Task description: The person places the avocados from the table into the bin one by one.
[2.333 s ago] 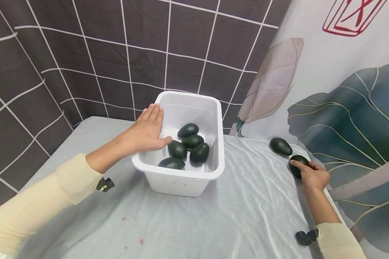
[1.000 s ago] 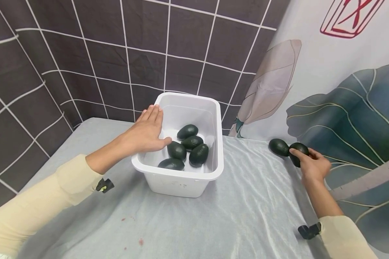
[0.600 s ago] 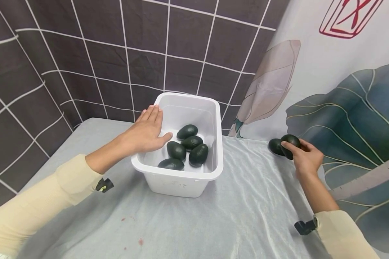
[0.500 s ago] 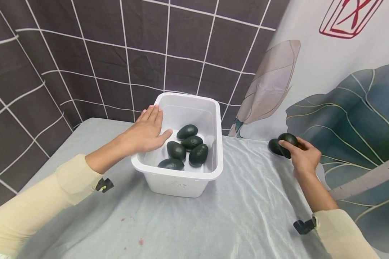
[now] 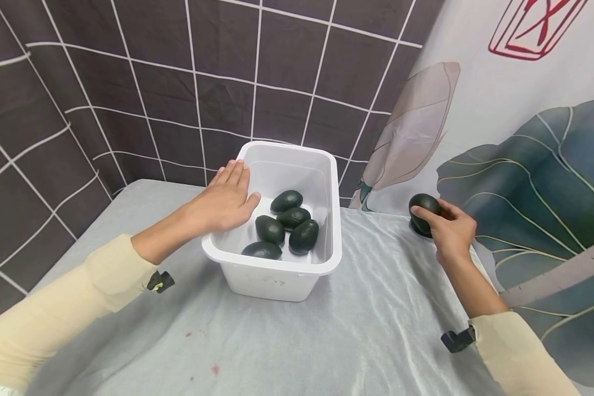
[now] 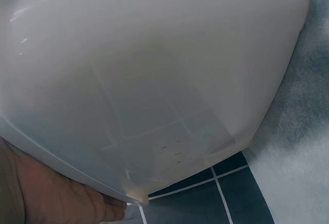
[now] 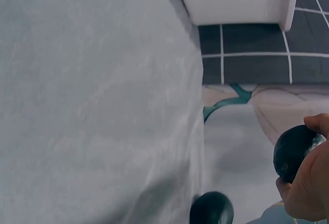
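My right hand point(image 5: 454, 230) grips a dark green avocado point(image 5: 424, 208) between thumb and fingers at the table's far right. In the right wrist view that held avocado point(image 7: 291, 152) is raised, apart from a second avocado point(image 7: 212, 208) on the cloth; in the head view it mostly covers this second one. My left hand point(image 5: 223, 203) rests with straight fingers on the left rim of a white plastic tub point(image 5: 272, 283). Several avocados point(image 5: 304, 236) lie on the tub's floor. From the left wrist, the tub's outer wall point(image 6: 169, 80) fills most of the view, with the hand point(image 6: 61, 196) under its rim.
A pale grey-blue cloth point(image 5: 371, 330) covers the table, with a few small reddish spots. Behind the tub hangs a dark curtain point(image 5: 223, 104) with a white grid. A printed leaf-pattern curtain point(image 5: 534, 181) borders the right side.
My right hand has lifted one avocado off the cloth at the right and carried it leftward, in front of the other one. The left hand stays on the tub's rim.
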A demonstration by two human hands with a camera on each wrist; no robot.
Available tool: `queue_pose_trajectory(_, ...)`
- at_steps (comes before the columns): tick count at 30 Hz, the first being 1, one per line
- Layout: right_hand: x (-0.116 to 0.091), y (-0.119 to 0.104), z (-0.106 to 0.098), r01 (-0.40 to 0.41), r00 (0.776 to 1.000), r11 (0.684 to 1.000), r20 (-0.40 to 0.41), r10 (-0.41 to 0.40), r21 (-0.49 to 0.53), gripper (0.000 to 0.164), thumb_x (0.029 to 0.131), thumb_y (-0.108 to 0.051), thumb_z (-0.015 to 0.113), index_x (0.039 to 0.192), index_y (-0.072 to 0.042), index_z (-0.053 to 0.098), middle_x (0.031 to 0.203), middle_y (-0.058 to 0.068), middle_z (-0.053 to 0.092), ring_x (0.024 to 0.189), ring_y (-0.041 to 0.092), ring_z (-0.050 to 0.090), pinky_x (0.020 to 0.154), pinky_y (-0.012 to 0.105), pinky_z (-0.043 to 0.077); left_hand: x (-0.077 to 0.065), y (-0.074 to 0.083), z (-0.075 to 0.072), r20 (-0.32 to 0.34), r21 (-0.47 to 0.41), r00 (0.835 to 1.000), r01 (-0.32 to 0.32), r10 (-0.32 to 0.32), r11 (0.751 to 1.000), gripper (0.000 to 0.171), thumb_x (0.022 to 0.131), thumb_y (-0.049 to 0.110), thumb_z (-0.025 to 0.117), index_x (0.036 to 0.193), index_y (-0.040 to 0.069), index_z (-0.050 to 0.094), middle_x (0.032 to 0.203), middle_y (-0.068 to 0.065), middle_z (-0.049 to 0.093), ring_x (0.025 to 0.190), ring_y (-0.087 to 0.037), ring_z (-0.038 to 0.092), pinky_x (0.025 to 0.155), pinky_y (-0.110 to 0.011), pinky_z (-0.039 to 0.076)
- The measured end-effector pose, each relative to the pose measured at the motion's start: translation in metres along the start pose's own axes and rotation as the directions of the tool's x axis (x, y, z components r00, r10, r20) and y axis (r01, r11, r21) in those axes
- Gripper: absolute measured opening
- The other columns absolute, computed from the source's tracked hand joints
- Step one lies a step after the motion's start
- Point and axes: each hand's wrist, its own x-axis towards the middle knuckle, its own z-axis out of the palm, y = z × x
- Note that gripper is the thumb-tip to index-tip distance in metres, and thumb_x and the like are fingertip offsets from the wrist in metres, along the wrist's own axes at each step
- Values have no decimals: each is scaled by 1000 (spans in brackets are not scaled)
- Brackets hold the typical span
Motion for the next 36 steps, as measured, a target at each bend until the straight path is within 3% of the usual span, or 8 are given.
queue_pose_trajectory(6,-10,-6,9,57,997,995,54,-53,-76,75,86,-34,100,155,-22,71,110,-24,66,115,2,62,95,19,55,0,0,0,-3,15,1000,-12,12,1000,80,118,39,25,174,-16,8,186,-36,-3,177,-49,-7,145,-61,0)
queue_pose_trajectory(14,-24,-15,18,123,986,991,116,-116,-55,71,88,-31,98,153,-18,73,109,-21,70,110,3,65,83,12,58,0,0,-1,-4,19,1000,-11,11,1000,79,118,37,25,173,-17,8,186,-36,-3,177,-49,-6,145,-62,0)
queue_pose_trajectory(36,-52,-26,46,234,945,972,239,-224,-14,67,87,-27,98,148,-15,75,107,-22,76,107,2,71,86,13,61,0,1,0,-3,21,1000,-9,9,1000,79,118,37,25,173,-16,8,185,-36,-3,177,-50,-7,145,-62,0)
